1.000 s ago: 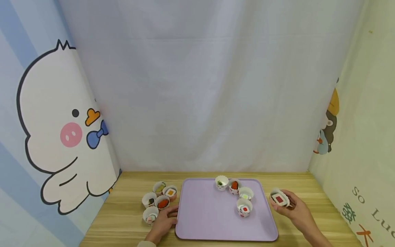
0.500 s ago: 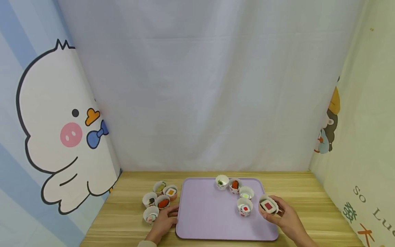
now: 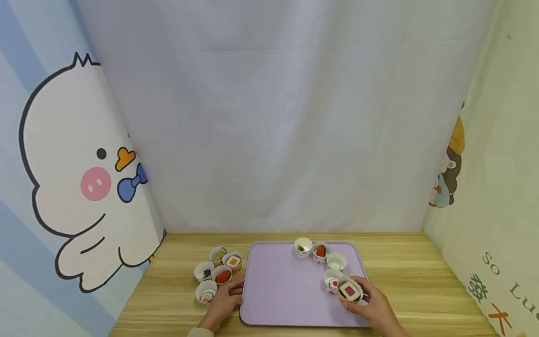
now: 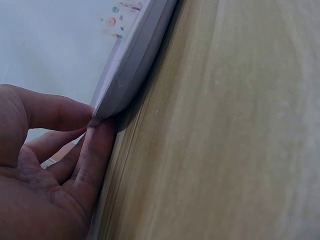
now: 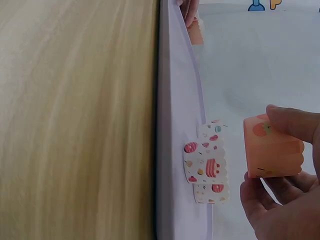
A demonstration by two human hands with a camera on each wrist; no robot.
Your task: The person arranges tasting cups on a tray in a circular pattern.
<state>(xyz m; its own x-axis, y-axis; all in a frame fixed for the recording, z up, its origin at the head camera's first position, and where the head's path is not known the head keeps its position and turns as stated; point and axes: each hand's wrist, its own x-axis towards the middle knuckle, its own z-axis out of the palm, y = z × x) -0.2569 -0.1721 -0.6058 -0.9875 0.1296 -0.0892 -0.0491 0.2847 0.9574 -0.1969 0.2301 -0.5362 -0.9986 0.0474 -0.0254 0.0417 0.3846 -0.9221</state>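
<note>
My right hand grips an orange paper baking cup between thumb and fingers, above the right side of a lilac tray. Inside that cup lies a toy-like sushi piece, white with a red square centre. On the tray stand several white patterned paper cups; the nearest cup is partly covered by the held one. My left hand pinches the tray's left edge, thumb on top and fingers against its side.
Left of the tray, several paper cups with sushi pieces cluster on the wooden table, among them a cup with orange filling close to my left fingers. A pale curtain hangs behind, with printed cloths at both sides.
My right hand has carried the orange cup leftward, from beside the tray's right edge to over the tray near the front white cup. The left hand stays at the tray's edge.
</note>
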